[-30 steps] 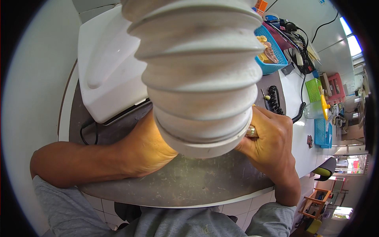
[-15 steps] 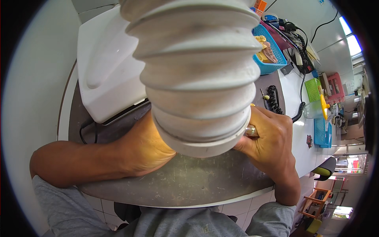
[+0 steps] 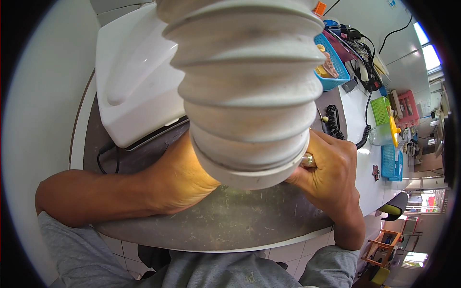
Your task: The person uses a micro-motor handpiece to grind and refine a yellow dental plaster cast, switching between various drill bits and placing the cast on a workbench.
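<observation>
A wide white ribbed hose hangs in front of me and covers the space between my hands. My left hand reaches in behind its lower rim from the left; the fingers are hidden, so what they hold does not show. On the right, my right hand is closed, thumb and fingers curled round a shiny metal handpiece. Only a short piece of its cylindrical body shows; its tip is behind the hose. Yellowish light falls on both hands above the dark grey worktop.
A white machine housing stands at the left. At the back right are a blue basket with dental models, a coiled black cord and tangled cables. Further right sit a green basket and another blue basket.
The hose and the white housing sit slightly further right in the view. My left hand has shifted a little to the right; my right hand keeps its grip on the handpiece, almost still.
</observation>
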A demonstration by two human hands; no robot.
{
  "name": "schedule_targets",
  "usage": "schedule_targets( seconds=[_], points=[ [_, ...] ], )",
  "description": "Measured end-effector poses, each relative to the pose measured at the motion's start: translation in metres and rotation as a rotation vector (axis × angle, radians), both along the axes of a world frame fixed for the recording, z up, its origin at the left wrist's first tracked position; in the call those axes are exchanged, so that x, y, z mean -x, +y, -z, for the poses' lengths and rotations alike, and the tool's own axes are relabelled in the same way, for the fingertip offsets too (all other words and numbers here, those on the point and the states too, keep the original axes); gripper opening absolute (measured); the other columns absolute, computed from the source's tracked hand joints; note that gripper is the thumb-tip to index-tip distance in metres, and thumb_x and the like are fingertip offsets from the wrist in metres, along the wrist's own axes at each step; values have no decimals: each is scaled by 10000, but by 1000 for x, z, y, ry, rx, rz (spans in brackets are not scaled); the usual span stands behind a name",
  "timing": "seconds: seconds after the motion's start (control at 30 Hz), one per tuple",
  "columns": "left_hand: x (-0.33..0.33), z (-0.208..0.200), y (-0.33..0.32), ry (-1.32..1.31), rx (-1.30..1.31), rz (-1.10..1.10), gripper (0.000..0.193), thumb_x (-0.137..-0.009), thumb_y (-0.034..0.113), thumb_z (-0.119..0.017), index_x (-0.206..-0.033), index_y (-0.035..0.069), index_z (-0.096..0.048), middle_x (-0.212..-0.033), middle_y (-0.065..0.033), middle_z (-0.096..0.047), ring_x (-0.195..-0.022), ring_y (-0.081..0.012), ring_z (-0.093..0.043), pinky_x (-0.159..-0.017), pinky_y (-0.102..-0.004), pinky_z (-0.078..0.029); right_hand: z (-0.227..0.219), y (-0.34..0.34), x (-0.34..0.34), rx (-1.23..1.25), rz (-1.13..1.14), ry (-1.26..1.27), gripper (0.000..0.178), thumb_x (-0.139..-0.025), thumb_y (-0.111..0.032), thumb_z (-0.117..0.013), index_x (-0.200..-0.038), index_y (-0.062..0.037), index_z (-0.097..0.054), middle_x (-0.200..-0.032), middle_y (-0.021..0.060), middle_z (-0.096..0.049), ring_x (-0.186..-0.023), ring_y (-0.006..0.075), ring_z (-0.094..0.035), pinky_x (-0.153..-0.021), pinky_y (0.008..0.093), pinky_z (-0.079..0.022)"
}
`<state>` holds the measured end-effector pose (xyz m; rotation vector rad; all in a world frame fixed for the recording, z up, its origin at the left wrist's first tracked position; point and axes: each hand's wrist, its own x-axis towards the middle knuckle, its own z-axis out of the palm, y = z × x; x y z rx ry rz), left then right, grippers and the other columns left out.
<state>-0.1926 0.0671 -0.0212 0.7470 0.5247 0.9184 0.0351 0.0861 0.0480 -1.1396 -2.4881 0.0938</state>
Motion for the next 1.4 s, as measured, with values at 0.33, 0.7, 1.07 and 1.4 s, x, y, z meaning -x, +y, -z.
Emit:
schedule_targets(
  seconds=[0.33, 0.7, 1.07, 1.4],
  points=[
    [1, -2, 3, 60, -63, 4, 580, -910, 24, -777, -1401, 4, -470, -1337, -96, -597, -1236, -174, -557, -1061, -333, -480, -1, 0, 1, -10, -12, 0, 670, -693, -650, -801, -643, -69, -470, -567, 50, -465, -429, 212, -477, -421, 354, -385],
    [2, 0, 2, -14, -158, -39, 548, -942, -2, -727, -1423, 9, -464, -1358, -92, -582, -1253, -176, -550, -1076, -331, -478, -1, 0, -2, -6, -4, 5, 651, -717, -632, -796, -661, -60, -491, -581, 59, -487, -440, 216, -498, -426, 355, -395],
    [2, 5, 1, -76, 33, 1, 540, -947, -9, -719, -1424, 18, -468, -1366, -95, -575, -1257, -175, -546, -1082, -334, -475, 1, 0, -3, 7, -11, -11, 669, -722, -669, -768, -650, -69, -482, -566, 58, -488, -429, 226, -502, -422, 361, -402],
    [6, 0, 5, 133, -105, 24, 588, -907, 42, -783, -1403, 14, -468, -1344, -104, -592, -1235, -185, -562, -1053, -339, -483, -1, -2, -1, 16, -14, -13, 680, -702, -676, -774, -636, -77, -460, -561, 52, -472, -429, 230, -498, -429, 361, -404]
  ],
)
